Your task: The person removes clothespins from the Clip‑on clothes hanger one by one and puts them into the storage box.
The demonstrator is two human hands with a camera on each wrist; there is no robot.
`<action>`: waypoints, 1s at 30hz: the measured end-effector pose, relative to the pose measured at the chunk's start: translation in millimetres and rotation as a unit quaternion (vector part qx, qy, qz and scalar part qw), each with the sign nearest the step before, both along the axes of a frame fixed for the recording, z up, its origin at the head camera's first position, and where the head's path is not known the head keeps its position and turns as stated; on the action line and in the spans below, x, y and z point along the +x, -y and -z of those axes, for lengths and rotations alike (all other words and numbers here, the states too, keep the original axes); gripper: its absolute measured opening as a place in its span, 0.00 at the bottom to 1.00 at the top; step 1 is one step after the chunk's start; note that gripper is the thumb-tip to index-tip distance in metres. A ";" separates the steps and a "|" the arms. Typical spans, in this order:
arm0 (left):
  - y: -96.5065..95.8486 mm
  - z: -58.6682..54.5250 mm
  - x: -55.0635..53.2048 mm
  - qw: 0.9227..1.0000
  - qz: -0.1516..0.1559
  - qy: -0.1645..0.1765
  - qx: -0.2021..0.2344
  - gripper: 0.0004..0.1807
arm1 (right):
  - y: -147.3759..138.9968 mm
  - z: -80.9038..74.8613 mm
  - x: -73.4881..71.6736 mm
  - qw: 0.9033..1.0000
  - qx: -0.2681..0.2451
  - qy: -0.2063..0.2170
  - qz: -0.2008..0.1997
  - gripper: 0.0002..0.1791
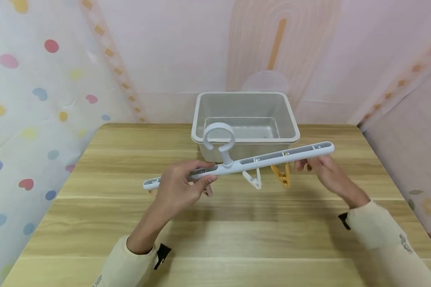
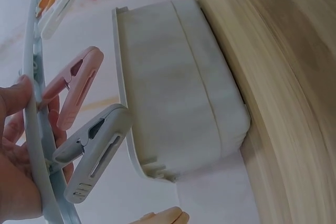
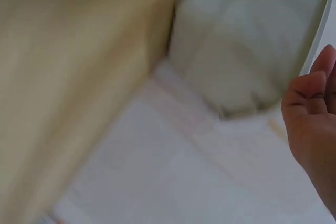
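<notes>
My left hand (image 1: pixel 179 185) grips a pale clip hanger (image 1: pixel 273 160) left of its round hook (image 1: pixel 219 129), holding it tilted above the table. Clothespins hang from the bar: an orange one (image 1: pixel 282 176), a white one (image 1: pixel 253 179) and a pink one (image 2: pixel 80 85), mostly behind my left hand in the head view. The left wrist view also shows a grey clothespin (image 2: pixel 94 150) and part of a light orange one (image 2: pixel 165 216). My right hand (image 1: pixel 323 171) is just below the bar's right end, fingers loosely bent beside the orange clothespin. Nothing shows in its fingers (image 3: pixel 312 85).
A grey-white plastic bin (image 1: pixel 292 137) stands at the back of the wooden table (image 1: pixel 237 247), behind the hanger. Its inside shows no contents. Patterned cloth or paper (image 1: pixel 172 48) covers the walls behind and beside the table.
</notes>
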State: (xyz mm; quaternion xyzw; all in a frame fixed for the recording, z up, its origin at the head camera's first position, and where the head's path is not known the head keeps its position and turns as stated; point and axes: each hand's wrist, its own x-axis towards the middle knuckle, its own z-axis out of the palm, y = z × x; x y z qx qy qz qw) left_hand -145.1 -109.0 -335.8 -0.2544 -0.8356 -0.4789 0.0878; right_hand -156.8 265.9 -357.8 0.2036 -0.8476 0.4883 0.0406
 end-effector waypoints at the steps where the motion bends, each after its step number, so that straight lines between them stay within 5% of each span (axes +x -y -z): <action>1: -0.4 -0.1 -0.1 1.000 -0.004 -0.003 0.001 0.15 | 2.6 5.7 6.2 1.000 -0.023 0.005 -0.015 0.21; 5: -2.9 0.4 -2.4 1.000 -0.016 -0.015 0.005 0.15 | 15.4 22.5 22.7 0.993 -0.092 0.018 -0.073 0.23; 11: -5.4 0.9 -3.3 0.999 -0.022 -0.026 -0.001 0.16 | 42.6 27.2 23.8 0.970 -0.193 0.021 -0.143 0.20; 17: -6.2 1.0 -2.9 0.999 -0.026 -0.033 -0.019 0.16 | 64.9 26.1 25.6 0.957 -0.263 -0.011 -0.124 0.20; 30: -3.6 0.6 -0.3 0.999 -0.042 -0.026 -0.015 0.14 | 75.8 28.8 27.9 0.946 -0.293 -0.076 -0.112 0.18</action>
